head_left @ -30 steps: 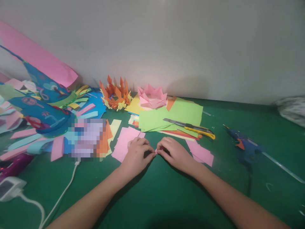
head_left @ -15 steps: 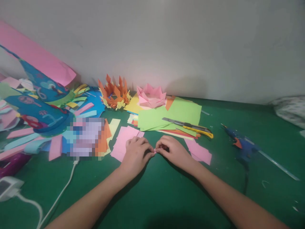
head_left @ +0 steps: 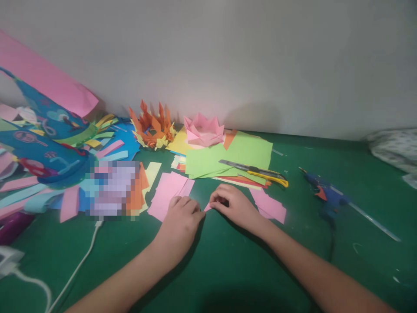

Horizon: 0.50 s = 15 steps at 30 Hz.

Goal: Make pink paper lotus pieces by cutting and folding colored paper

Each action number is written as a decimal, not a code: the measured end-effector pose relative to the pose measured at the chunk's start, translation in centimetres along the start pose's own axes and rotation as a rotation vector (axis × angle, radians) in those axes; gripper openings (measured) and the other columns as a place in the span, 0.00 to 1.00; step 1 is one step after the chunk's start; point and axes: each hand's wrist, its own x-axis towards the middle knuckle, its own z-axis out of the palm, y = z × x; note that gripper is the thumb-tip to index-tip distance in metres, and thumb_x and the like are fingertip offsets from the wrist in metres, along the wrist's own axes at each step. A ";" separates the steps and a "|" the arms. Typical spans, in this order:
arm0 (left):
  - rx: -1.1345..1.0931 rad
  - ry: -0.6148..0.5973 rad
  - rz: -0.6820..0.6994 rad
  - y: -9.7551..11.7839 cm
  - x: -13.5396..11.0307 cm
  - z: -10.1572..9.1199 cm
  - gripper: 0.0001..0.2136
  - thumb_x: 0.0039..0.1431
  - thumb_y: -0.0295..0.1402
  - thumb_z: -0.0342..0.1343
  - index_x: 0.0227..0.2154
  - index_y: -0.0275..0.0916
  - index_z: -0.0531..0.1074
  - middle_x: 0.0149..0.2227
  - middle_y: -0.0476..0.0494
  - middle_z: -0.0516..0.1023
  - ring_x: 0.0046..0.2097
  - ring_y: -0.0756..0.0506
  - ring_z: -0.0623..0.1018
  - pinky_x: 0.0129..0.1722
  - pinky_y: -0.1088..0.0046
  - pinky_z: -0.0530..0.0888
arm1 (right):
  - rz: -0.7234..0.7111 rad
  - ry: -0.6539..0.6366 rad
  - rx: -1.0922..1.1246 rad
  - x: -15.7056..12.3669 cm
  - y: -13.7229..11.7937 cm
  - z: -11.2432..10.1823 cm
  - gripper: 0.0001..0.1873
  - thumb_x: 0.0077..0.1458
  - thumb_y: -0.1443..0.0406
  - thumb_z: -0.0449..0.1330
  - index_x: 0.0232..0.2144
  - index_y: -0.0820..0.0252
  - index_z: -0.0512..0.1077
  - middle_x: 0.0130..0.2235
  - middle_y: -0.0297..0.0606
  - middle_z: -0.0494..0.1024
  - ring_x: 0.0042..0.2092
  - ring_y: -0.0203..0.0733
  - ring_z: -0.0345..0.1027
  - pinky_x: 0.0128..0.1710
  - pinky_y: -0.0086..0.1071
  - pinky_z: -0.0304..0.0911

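Note:
A small folded piece of pink paper (head_left: 207, 207) is pinched between my two hands, just above the green table; most of it is hidden by fingers. My left hand (head_left: 184, 217) closes on its left end, thumb and fingers together. On the other end, my right hand (head_left: 230, 202) pinches with thumb and forefinger. Pink paper sheets (head_left: 166, 193) lie just behind my left hand, partly covered by it. More pink pieces (head_left: 272, 206) rest to the right, behind my right wrist.
A yellow box cutter (head_left: 260, 171) lies on green paper (head_left: 211, 161). Behind stand a pink paper crown (head_left: 203, 130) and an orange one (head_left: 153, 126). Blue cone hats (head_left: 55, 152) and a white cable (head_left: 83, 256) are left; a blue glue gun (head_left: 332, 195) is right.
My left hand has shifted slightly left and down, turning a little, so more of the pink paper shows between the hands. The whole view has drifted slightly.

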 end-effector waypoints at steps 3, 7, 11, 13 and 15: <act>-0.039 0.016 -0.019 -0.3 0.2 0.0 0.09 0.62 0.25 0.49 0.31 0.39 0.75 0.29 0.46 0.73 0.34 0.46 0.68 0.35 0.66 0.60 | -0.013 0.002 -0.007 0.0 0.1 0.0 0.04 0.53 0.70 0.60 0.26 0.60 0.71 0.29 0.34 0.69 0.33 0.37 0.63 0.32 0.30 0.57; -0.101 0.007 -0.063 -0.3 0.6 0.1 0.08 0.61 0.26 0.50 0.31 0.39 0.74 0.31 0.47 0.74 0.35 0.46 0.69 0.37 0.66 0.61 | -0.023 0.007 0.001 0.0 0.2 0.0 0.05 0.53 0.70 0.60 0.26 0.59 0.72 0.29 0.34 0.70 0.33 0.36 0.63 0.32 0.30 0.58; -0.072 0.007 -0.036 -0.2 0.6 0.2 0.09 0.61 0.25 0.49 0.31 0.38 0.73 0.31 0.47 0.73 0.36 0.46 0.68 0.38 0.65 0.61 | -0.027 0.008 -0.003 -0.1 0.2 0.1 0.05 0.53 0.67 0.60 0.26 0.59 0.72 0.30 0.34 0.70 0.34 0.37 0.64 0.32 0.31 0.58; -0.034 0.011 -0.006 -0.1 0.6 0.1 0.09 0.61 0.24 0.49 0.31 0.37 0.73 0.31 0.46 0.73 0.36 0.46 0.68 0.38 0.65 0.61 | -0.023 0.012 -0.005 -0.1 0.1 0.1 0.05 0.53 0.66 0.61 0.26 0.59 0.72 0.30 0.34 0.70 0.34 0.37 0.64 0.32 0.31 0.58; 0.010 0.014 0.021 -0.1 0.6 0.1 0.09 0.61 0.24 0.49 0.30 0.37 0.73 0.30 0.46 0.73 0.35 0.46 0.68 0.38 0.65 0.61 | -0.018 0.014 -0.005 -0.1 0.1 0.1 0.05 0.52 0.66 0.61 0.25 0.59 0.72 0.29 0.34 0.70 0.34 0.37 0.64 0.32 0.31 0.58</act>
